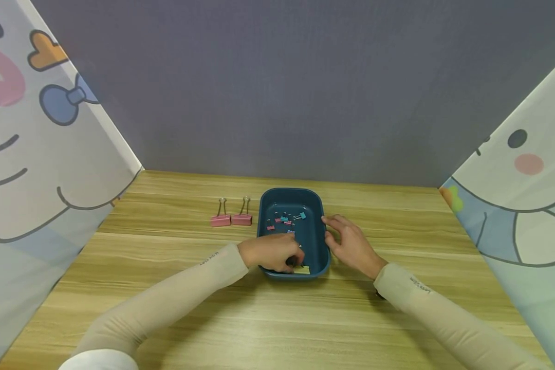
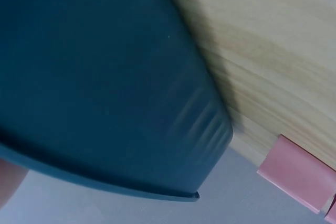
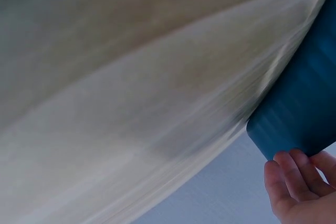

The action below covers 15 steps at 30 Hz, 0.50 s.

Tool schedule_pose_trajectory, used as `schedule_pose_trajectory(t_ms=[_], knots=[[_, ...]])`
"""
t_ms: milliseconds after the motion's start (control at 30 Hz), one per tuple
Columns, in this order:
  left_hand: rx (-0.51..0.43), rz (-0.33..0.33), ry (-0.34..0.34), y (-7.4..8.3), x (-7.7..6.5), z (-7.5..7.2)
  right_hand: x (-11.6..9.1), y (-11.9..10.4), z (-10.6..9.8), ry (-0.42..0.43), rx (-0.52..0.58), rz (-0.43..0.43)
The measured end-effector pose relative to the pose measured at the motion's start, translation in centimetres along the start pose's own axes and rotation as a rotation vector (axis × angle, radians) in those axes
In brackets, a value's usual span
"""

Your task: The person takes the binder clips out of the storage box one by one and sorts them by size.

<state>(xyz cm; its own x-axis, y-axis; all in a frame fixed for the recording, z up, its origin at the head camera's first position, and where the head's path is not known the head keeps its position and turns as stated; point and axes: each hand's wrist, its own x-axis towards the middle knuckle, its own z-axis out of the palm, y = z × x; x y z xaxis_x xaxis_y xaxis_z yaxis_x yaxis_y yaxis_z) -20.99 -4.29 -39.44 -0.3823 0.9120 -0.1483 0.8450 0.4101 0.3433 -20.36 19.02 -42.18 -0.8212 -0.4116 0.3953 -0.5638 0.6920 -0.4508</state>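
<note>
A dark blue plastic basin (image 1: 290, 194) holds several small binder clips in pink, teal and blue; a teal binder clip (image 1: 302, 216) lies near its right side. My left hand (image 1: 273, 252) reaches over the left wall, fingers bent down inside the near end. Beside its fingertips lies a yellow binder clip (image 1: 301, 270); something dark shows under the fingers, and I cannot tell whether they hold it. My right hand (image 1: 351, 246) rests its fingertips against the basin's right rim; the right wrist view shows its fingers (image 3: 291, 174) along the outer wall.
Two large pink binder clips (image 1: 221, 221) sit side by side on the wooden table (image 1: 166, 257), left of the basin, handles pointing away from me. A grey panel (image 1: 277, 92) rises behind the table. Cartoon-printed cloths (image 1: 23, 154) flank both sides.
</note>
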Motion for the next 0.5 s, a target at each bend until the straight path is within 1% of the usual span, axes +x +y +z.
schedule_pose_trajectory(t_ms=[300, 500], knots=[[-0.031, -0.029, -0.015, -0.07, 0.00, -0.04, 0.02, 0.05, 0.10, 0.004, 0.004, -0.002], [-0.039, -0.052, -0.008, -0.13, -0.04, 0.06, 0.04, 0.04, 0.14, 0.005, 0.004, -0.005]])
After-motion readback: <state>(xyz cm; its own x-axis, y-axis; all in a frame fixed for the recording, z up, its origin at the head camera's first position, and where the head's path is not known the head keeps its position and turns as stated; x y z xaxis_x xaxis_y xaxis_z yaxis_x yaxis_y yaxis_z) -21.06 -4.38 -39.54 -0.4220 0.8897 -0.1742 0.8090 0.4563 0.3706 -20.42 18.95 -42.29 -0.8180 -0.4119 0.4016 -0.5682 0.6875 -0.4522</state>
